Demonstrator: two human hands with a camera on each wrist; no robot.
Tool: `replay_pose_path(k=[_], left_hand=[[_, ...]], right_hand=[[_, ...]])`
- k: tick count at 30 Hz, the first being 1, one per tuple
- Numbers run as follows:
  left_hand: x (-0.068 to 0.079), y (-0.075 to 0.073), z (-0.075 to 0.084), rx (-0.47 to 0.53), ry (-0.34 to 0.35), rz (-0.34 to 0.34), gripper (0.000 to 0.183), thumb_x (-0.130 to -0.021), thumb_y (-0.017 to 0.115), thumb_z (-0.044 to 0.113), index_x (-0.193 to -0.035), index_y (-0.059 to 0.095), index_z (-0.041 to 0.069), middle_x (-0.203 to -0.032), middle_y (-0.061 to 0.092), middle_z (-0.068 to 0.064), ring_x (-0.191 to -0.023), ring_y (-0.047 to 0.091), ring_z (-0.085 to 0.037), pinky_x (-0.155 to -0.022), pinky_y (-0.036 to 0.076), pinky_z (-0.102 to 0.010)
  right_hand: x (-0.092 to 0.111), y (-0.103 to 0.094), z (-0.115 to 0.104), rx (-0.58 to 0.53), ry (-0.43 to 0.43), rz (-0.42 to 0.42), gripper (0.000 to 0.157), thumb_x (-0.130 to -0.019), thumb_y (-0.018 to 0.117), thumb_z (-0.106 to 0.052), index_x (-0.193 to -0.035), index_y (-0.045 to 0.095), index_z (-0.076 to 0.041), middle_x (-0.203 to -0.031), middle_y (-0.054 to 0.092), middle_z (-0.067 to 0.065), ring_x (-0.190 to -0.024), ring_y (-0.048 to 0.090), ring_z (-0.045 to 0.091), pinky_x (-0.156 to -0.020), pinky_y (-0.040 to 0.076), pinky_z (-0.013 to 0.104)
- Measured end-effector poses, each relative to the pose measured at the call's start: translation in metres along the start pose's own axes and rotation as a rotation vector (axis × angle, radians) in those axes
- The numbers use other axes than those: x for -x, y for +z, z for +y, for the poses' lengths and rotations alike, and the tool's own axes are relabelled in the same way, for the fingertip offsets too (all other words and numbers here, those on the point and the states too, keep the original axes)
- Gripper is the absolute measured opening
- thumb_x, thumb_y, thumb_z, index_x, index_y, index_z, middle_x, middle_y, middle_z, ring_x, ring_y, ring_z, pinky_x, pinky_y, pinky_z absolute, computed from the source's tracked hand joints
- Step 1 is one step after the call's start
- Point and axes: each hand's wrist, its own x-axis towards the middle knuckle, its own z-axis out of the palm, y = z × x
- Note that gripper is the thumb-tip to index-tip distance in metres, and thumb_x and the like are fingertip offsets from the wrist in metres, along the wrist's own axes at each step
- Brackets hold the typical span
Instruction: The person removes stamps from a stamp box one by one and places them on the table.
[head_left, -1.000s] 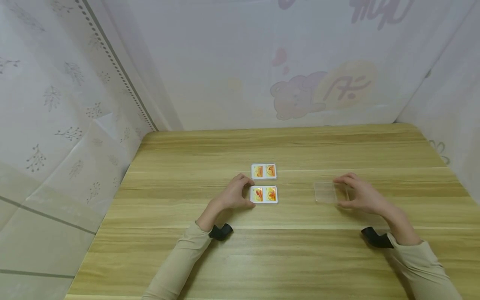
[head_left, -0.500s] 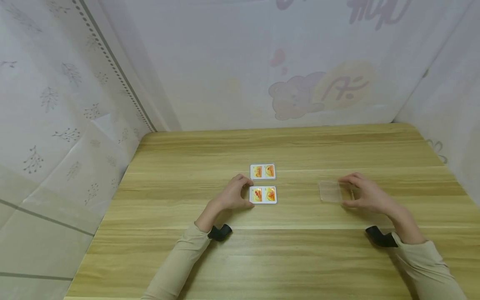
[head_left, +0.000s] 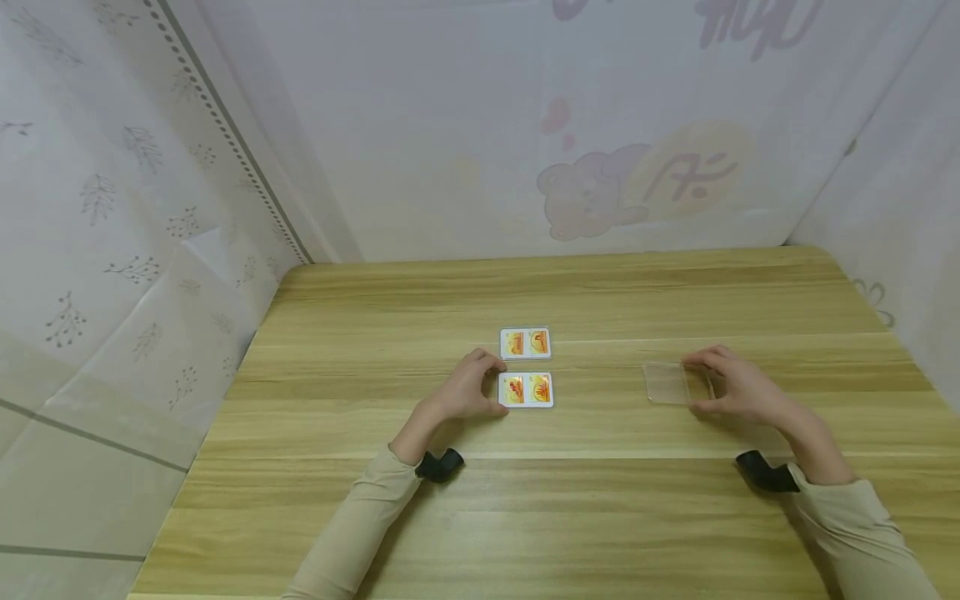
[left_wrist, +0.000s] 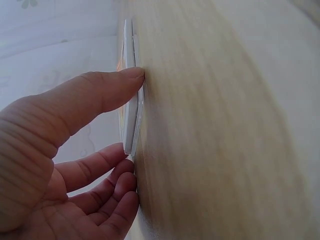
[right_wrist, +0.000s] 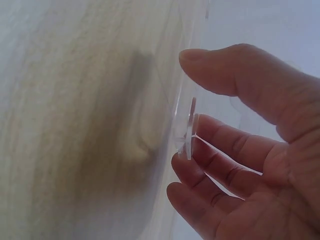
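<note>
In the head view, my left hand [head_left: 468, 389] pinches the left end of a flat clear card case [head_left: 527, 390] with a white card bearing two orange-yellow pictures. The left wrist view shows the thumb on one side of this thin case [left_wrist: 130, 127] and a fingertip at its end. My right hand [head_left: 741, 390] holds a clear rectangular plastic cover [head_left: 666, 383] by its edges, thumb near, fingers far. From the right wrist, the cover [right_wrist: 189, 135] appears edge-on above the table, its outline faint. A second similar card case [head_left: 525, 342] lies just behind the first.
Everything sits on a wood-grain table [head_left: 480, 517]. Its back edge meets a pale curtain [head_left: 420, 167] with a bear print, and a leaf-patterned curtain [head_left: 120, 208] hangs at the left. Black curved pieces [head_left: 441, 465] are at both wrists.
My right hand has moved a little to the right with the clear cover, away from the card cases. The left hand and both cases stay in place.
</note>
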Motion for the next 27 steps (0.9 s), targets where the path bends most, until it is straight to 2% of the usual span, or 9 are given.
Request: replay_pose_path(k=[5, 11, 27], left_hand=[[-0.0003, 0.0006, -0.0011, -0.001, 0.000, -0.005, 0.057, -0.066, 0.084, 0.010, -0.114, 0.057, -0.005, -0.112, 0.051, -0.014, -0.109, 0.047, -0.028, -0.098, 0.037, -0.040], [-0.0005, 0.0006, -0.0011, 0.004, -0.003, -0.010, 0.057, -0.067, 0.084, 0.010, -0.114, 0.057, -0.005, -0.112, 0.051, -0.014, -0.109, 0.047, -0.028, -0.098, 0.037, -0.040], [0.0003, -0.0007, 0.0000, 0.016, 0.008, -0.001, 0.056, -0.066, 0.084, 0.010, -0.113, 0.057, -0.004, -0.110, 0.051, -0.013, -0.107, 0.048, -0.027, -0.096, 0.038, -0.040]], right_hand=[[0.0001, 0.0004, 0.0011, -0.006, 0.009, -0.008, 0.059, -0.064, 0.085, -0.011, -0.114, 0.058, 0.005, -0.107, 0.055, 0.019, -0.098, 0.053, 0.036, -0.077, 0.042, 0.049], [0.0004, 0.0001, 0.0010, -0.033, 0.049, -0.043, 0.057, -0.065, 0.083, -0.009, -0.114, 0.057, 0.006, -0.109, 0.054, 0.021, -0.101, 0.051, 0.039, -0.081, 0.041, 0.054], [-0.0001, 0.0023, 0.0045, -0.013, 0.040, -0.055, 0.057, -0.065, 0.084, -0.011, -0.113, 0.058, 0.006, -0.108, 0.055, 0.021, -0.098, 0.053, 0.039, -0.079, 0.042, 0.052]])
